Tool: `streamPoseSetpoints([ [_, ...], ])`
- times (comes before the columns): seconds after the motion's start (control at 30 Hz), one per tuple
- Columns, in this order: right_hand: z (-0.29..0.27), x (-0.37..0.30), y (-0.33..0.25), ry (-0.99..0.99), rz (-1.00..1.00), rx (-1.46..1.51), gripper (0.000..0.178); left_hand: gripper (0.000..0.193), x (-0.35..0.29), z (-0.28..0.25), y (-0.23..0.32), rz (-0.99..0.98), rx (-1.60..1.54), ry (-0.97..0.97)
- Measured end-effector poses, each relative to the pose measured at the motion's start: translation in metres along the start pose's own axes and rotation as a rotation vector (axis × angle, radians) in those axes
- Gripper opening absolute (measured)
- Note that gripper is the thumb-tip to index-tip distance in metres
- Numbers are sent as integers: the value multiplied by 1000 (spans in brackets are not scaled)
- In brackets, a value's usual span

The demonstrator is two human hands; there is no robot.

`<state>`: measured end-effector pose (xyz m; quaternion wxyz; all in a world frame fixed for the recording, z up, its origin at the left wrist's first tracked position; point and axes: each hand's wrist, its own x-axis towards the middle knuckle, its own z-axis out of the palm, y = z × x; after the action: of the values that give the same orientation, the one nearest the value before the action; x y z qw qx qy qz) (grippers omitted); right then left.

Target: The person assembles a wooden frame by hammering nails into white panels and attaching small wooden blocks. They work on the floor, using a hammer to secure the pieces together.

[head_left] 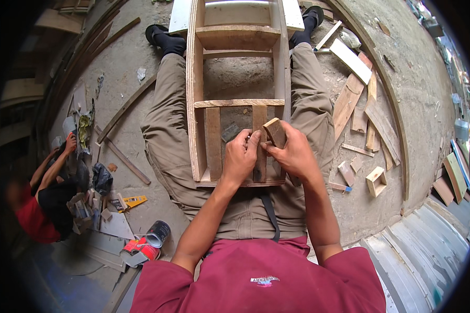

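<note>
A printed emblem (265,281) marks the maroon shirt (235,263), lower centre. At centre, the right hand (292,148) grips a rough, rectangular wooden block (275,133); the left hand (241,156) is pinched closed, its content unclear.

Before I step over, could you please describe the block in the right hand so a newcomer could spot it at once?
Find the long wooden frame between the person's legs, then the right hand over its near end. The short brown block is in that hand's grip. Unlike the longer slats in the frame, it is hand-held and shows a pale yellowish end.
</note>
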<state>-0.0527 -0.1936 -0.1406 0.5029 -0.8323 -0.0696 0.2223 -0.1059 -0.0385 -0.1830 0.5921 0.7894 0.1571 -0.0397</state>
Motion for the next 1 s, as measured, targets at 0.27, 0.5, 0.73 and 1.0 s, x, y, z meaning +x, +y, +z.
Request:
streamPoseSetpoints([
  [0.27,1,-8,-8,-15,47,-104,36,26,8,-4,-6,-71,-16,-17],
  [0.5,14,-15,-5,22,85,-22,37,22,8,8,-19,-12,-208,38],
  [0.73,26,-21,1,18,50,-64,46,21,16,-5,-14,-99,-171,-71],
  [1.0,19,-19,1,-31,95,-94,44,37,14,-8,-12,-89,-49,-67],
])
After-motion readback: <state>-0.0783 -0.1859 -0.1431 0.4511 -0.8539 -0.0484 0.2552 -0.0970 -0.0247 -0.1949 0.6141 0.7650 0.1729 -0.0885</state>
